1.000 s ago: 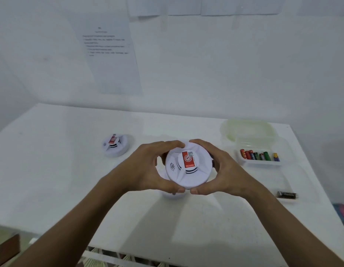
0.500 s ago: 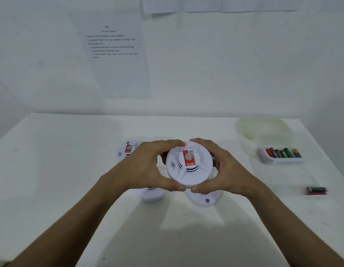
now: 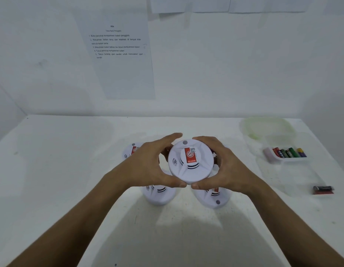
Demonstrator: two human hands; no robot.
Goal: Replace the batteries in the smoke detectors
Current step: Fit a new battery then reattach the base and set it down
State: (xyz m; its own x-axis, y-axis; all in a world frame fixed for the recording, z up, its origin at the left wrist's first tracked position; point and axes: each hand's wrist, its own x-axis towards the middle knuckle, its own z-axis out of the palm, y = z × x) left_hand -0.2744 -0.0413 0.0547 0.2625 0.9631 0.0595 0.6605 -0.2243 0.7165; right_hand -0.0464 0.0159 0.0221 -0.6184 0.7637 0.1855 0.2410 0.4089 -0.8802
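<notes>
A round white smoke detector (image 3: 190,162) with a red label is held above the table, face toward me. My left hand (image 3: 148,166) grips its left rim and my right hand (image 3: 225,168) grips its right rim, thumbs nearly meeting below it. Three more white detectors lie on the white table: one (image 3: 129,152) behind my left hand, one (image 3: 159,195) under my left wrist, one (image 3: 213,198) under my right hand, all partly hidden. A small white tray (image 3: 269,156) holds several batteries (image 3: 288,152). One dark loose battery (image 3: 323,189) lies at the right.
A translucent container lid (image 3: 267,128) lies at the back right by the wall. A printed instruction sheet (image 3: 119,54) is taped to the wall behind the table (image 3: 61,160). The table's right edge runs close past the loose battery.
The view has shifted, bringing the two detectors under my hands into sight. Both hands keep the same grip on the held detector, whose face has turned slightly.
</notes>
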